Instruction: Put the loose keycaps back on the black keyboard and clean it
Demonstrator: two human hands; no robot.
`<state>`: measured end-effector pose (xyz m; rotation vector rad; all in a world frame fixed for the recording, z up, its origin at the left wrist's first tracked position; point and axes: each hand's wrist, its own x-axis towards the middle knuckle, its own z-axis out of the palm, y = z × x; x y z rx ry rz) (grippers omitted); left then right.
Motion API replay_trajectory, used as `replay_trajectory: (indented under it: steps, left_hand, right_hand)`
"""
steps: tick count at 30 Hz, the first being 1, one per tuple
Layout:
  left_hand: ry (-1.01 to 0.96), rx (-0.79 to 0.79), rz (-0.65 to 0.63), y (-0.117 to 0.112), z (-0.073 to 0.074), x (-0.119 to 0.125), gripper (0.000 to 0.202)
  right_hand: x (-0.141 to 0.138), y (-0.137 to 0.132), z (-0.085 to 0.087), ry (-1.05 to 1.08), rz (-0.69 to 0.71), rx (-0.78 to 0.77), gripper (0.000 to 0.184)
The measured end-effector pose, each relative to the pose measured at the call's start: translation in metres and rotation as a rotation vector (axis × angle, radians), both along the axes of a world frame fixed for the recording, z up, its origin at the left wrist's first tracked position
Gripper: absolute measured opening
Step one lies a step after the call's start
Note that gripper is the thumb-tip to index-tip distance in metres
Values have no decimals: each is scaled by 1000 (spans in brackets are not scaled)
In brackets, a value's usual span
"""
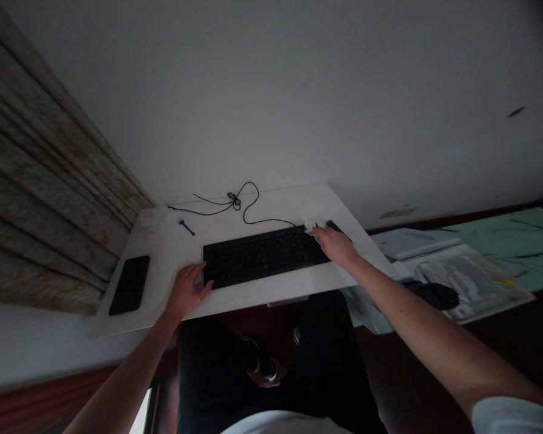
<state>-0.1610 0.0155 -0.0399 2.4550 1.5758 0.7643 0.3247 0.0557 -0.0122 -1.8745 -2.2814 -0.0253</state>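
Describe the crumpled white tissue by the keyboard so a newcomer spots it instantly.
On the white desk, find the black keyboard. At its right end, at the fingertips of the right hand, is a crumpled white tissue; the other pale scrap lies in the desk's far left corner, away from both hands.

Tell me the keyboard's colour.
The keyboard is black, shown best in the head view.

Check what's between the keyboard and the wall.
Head view: a black cable lies looped on the desk between the keyboard and the wall.
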Motion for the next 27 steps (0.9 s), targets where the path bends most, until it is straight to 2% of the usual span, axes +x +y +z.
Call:
replay_trajectory:
  steps: [3, 7, 14, 17, 22, 24, 27]
  left_hand:
    - [9, -10, 6, 1, -1, 0, 47]
    - [32, -24, 11, 2, -2, -2, 47]
    - [29, 9, -8, 2, -2, -2, 47]
    - [32, 5, -1, 1, -1, -1, 48]
    - [47, 1, -3, 1, 1, -1, 47]
    - [43, 1, -9, 1, 1, -1, 47]
    - [36, 5, -10, 1, 1, -1, 47]
  right_hand:
    - [-11, -4, -9, 53, -43, 63, 40]
    - [-21, -7, -18, 138, 61, 94, 48]
    - [2, -7, -2, 115, -17, -30, 38]
    - [-13, 0, -6, 180, 41, 27, 40]
    - [-41, 9, -22, 226, 100, 90, 55]
    - [-41, 4, -26, 206, 129, 79, 58]
    - [-35, -19, -27, 184, 201, 54, 58]
